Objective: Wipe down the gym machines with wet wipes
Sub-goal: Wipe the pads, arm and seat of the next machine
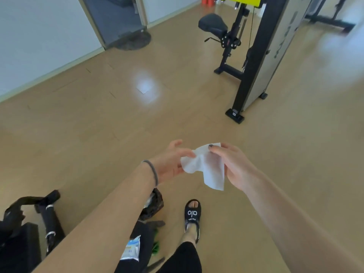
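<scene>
Wipe (pixel 204 166) pinched by left hand (pixel 171 162) and right hand (pixel 234 166) over open floor (pixel 98 125).

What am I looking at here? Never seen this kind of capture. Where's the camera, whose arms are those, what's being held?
No robot here: one wide-angle camera is worn on a person's head, looking forward and down, so the two bare arms coming in from the bottom are the wearer's own.

The left hand, with a hair tie on its wrist, and the right hand hold a white wet wipe between them. The fingers of both pinch its upper edge, and the rest hangs loose.

Below, a foot in a black slide sandal stands on the wooden floor. A wipes packet sits near the bottom, on something dark. At upper right stands a black gym machine with a padded seat, not yet touched. More black equipment is at lower left.
</scene>
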A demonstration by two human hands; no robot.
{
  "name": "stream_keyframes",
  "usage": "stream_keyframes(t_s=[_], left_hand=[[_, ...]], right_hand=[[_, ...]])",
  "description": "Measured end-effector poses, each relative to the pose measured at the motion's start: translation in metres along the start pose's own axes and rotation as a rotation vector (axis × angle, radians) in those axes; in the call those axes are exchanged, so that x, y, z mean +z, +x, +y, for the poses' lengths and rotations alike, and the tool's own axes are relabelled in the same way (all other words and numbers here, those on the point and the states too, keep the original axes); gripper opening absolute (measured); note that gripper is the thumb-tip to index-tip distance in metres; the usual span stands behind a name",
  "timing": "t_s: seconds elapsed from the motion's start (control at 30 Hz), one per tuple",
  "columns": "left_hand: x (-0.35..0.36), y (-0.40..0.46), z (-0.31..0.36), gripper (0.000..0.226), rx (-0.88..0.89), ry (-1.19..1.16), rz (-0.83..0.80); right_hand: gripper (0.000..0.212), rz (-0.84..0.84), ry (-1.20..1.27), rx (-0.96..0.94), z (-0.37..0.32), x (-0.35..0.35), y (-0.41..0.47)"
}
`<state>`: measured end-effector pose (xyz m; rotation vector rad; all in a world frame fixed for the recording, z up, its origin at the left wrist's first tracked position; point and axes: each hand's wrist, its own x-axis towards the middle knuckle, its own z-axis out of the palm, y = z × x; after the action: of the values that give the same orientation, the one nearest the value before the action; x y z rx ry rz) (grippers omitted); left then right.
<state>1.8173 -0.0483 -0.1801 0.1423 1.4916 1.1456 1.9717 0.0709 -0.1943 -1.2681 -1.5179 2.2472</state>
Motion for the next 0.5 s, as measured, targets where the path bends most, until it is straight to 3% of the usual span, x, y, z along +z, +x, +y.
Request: stream_keyframes(t_s=[0.1, 0.37, 0.5], left_hand=[[-0.001, 0.046, 0.053, 0.076, 0.019, 0.031, -0.081], [0.003, 0.147, 0.213, 0.071, 0.107, 0.234, -0.13], [0.019, 0.195, 0.287, 0.061, 0.155, 0.517, -0.098]], right_hand=[[0.059, 0.091, 0.084, 0.002, -0.042, -0.01, 0.051], [0.031, 0.143, 0.159, -0.08, -0.17, -0.028, 0.16], [0.018, 0.17, 0.171, -0.141, -0.227, -0.052, 0.211]])
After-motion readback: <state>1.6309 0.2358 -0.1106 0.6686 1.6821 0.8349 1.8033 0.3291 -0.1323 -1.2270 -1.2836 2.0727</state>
